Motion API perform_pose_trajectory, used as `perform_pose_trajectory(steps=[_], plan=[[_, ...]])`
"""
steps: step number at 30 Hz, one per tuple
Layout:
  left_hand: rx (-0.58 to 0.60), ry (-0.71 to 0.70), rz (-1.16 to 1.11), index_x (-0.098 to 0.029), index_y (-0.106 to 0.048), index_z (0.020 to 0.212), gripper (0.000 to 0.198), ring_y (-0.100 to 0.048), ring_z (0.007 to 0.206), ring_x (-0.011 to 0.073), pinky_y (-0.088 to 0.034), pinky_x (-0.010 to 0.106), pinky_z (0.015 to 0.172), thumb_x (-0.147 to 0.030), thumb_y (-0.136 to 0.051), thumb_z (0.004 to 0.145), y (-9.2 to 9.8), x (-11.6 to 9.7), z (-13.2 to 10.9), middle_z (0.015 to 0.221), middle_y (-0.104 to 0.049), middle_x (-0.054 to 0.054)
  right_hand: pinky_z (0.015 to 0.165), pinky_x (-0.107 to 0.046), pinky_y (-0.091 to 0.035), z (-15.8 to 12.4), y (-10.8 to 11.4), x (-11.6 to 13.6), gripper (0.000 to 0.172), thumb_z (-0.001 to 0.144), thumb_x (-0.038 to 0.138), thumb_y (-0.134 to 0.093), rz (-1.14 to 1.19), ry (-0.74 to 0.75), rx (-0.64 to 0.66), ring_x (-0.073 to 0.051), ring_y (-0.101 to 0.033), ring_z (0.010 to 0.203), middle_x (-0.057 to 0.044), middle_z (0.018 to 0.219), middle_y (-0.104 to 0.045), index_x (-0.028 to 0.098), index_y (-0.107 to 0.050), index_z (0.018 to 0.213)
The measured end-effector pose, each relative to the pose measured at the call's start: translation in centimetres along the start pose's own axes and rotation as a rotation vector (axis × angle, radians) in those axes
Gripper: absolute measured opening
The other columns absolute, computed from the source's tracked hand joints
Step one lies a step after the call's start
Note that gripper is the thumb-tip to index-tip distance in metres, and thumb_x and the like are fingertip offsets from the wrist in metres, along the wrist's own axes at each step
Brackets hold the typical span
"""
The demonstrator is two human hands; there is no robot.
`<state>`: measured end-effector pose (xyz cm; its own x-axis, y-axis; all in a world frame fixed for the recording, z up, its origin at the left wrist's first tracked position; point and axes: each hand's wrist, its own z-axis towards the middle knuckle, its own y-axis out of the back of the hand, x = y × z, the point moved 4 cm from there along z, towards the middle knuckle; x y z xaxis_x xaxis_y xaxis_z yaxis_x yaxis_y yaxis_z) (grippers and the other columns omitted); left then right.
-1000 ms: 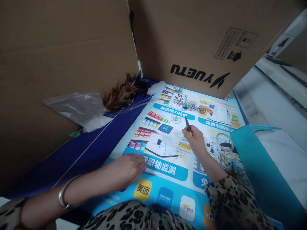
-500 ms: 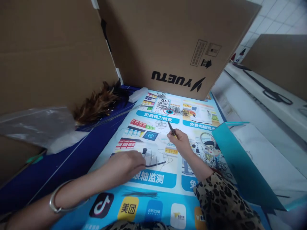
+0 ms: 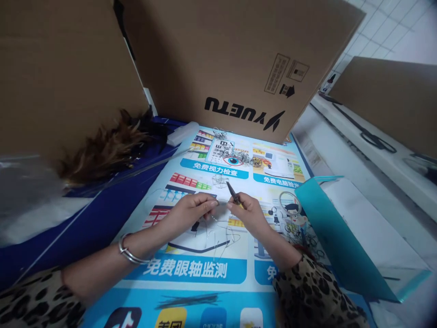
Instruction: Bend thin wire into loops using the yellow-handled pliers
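Thin metal wire (image 3: 221, 222) is pinched in the fingertips of the left hand (image 3: 189, 213) and held just above the printed poster (image 3: 205, 269). A dark-tipped tool (image 3: 234, 194) is gripped in the closed right hand (image 3: 248, 215), tip angled up and away, right beside the left fingertips. Small wire bundles (image 3: 241, 159) are scattered farther back. The far side is walled off by a cardboard box (image 3: 239, 54). A feather duster (image 3: 109, 146) is laid at left, a teal paper bag (image 3: 327, 228) at right. Dark strands (image 3: 187, 300) are laid nearer on the poster.
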<state>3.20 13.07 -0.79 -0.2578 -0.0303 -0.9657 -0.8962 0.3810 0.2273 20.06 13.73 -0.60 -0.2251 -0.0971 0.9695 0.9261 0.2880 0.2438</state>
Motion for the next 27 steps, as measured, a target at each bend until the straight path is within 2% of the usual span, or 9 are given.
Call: perform_pose_trajectory(steps=[4,8,12,15,19,27], plan=[[-0.108,-0.027,0.041,-0.017,-0.059,0.073,0.029,-0.050,0.053,0.0111,-0.039,0.021,0.051,-0.043,-0.048,0.082,1.0,0.4,-0.4,0.062,-0.057,-0.002,0.061,-0.022,-0.037,0.3,0.3,0.8,0.020,0.079,0.038,-0.054,-0.153,0.036,0.052,-0.011,-0.046,0.065,0.002,0.070,-0.051,0.018,-0.057,0.079],[-0.276,-0.063,0.150,-0.019,-0.057,0.069,0.029,-0.048,0.054,0.0120,-0.038,0.021,0.052,-0.042,-0.046,0.082,1.8,0.5,-0.7,0.057,-0.054,-0.003,0.061,-0.022,-0.037,0.4,2.6,2.9,0.021,0.081,0.039,-0.051,-0.504,0.033,0.051,-0.012,-0.050,0.068,0.001,0.076,-0.056,0.020,-0.057,0.086],[-0.413,-0.055,0.196,-0.020,-0.059,0.074,0.028,-0.049,0.056,0.0128,-0.038,0.022,0.053,-0.042,-0.045,0.082,2.4,0.5,-0.9,0.057,-0.054,-0.003,0.063,-0.025,-0.034,-0.8,4.4,5.2,0.019,0.076,0.036,-0.058,-1.094,0.017,0.279,-0.016,-0.054,0.074,-0.003,0.081,-0.061,0.020,-0.062,0.086],[-0.426,-0.056,0.190,-0.020,-0.059,0.074,0.026,-0.048,0.056,0.0127,-0.037,0.022,0.053,-0.040,-0.045,0.082,2.5,0.5,-0.9,0.057,-0.052,-0.003,0.060,-0.026,-0.031,-2.1,5.0,6.1,0.018,0.075,0.037,-0.059,-1.356,-0.025,0.389,-0.019,-0.056,0.075,-0.005,0.083,-0.064,0.021,-0.063,0.084],[-0.397,-0.070,0.194,-0.020,-0.057,0.070,0.025,-0.048,0.057,0.0132,-0.038,0.023,0.053,-0.038,-0.044,0.083,2.3,0.5,-0.8,0.057,-0.052,-0.003,0.060,-0.027,-0.032,-3.1,4.4,5.9,0.020,0.075,0.038,-0.059,-1.447,-0.038,0.469,-0.022,-0.058,0.078,-0.007,0.084,-0.065,0.022,-0.064,0.086],[-0.343,-0.076,0.232,-0.020,-0.058,0.073,0.025,-0.048,0.056,0.0113,-0.036,0.020,0.054,-0.040,-0.047,0.083,1.7,0.7,-1.1,0.057,-0.051,-0.005,0.061,-0.028,-0.037,-3.0,3.3,4.9,0.026,0.077,0.040,-0.054,-1.478,-0.043,0.565,-0.023,-0.060,0.076,-0.008,0.084,-0.066,0.021,-0.065,0.089]])
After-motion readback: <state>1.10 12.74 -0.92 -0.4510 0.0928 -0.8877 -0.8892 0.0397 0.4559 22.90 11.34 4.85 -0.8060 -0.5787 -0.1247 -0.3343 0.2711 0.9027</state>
